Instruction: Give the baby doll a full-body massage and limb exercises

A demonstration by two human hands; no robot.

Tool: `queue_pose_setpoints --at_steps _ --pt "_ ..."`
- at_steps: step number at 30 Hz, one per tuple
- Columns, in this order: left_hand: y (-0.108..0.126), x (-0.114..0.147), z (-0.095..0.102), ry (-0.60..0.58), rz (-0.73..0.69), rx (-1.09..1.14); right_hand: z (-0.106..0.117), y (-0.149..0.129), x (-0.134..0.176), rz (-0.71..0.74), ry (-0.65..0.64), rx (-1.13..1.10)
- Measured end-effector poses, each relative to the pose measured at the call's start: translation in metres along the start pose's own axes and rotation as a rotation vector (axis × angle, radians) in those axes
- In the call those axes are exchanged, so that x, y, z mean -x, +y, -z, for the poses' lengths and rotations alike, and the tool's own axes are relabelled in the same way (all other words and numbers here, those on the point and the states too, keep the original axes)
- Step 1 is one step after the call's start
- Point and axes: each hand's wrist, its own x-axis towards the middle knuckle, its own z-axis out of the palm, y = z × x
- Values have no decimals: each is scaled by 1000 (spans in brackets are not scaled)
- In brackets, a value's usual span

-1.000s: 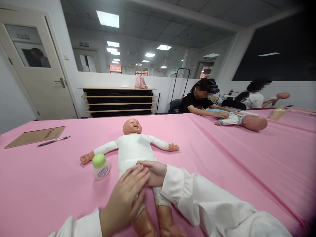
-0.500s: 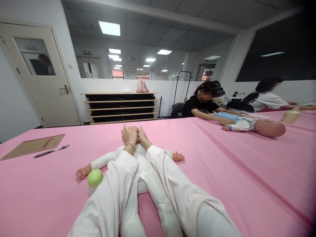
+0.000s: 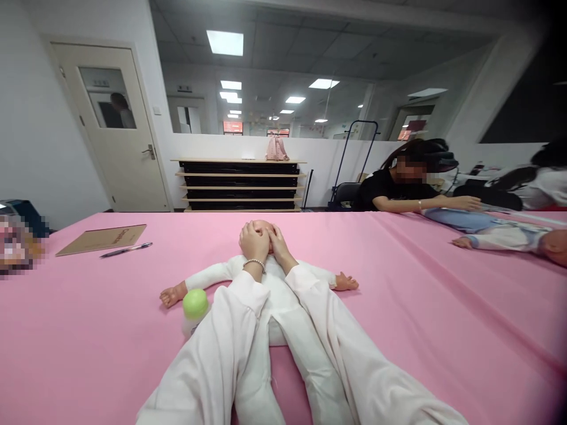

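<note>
A baby doll [image 3: 283, 298] with a soft white body lies on its back on the pink-covered table [image 3: 420, 330], its head at the far end and its arms spread. My left hand [image 3: 254, 243], with a beaded bracelet at the wrist, lies over one side of the doll's face, fingers extended. Against the other side rests my right hand [image 3: 279, 245], its fingers laid along the cheek. Between them, most of the face is hidden; the top of the head shows. A bottle with a green cap [image 3: 195, 303] stands beside my left forearm, near one doll hand.
At the left lie a brown notebook [image 3: 104, 239] and a pen [image 3: 126, 250]. Across the table to the right, another person [image 3: 398, 189] in black has their arms over a second doll [image 3: 509, 233] in blue and white. Shelves [image 3: 241, 186] stand behind the table.
My view has turned left, so everything sits farther right in the picture. Both hands stay on the doll's face, having shifted only slightly. The other person's arm has lifted from the second doll's side.
</note>
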Motion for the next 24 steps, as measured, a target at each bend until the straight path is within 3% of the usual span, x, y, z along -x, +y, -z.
queue_pose_setpoints --at_steps 15,24 --pt "0 -3 8 0 117 57 2 -13 5 91 -22 -22" --pt "1 -6 7 -92 200 132 3 -13 1 61 -17 -69"
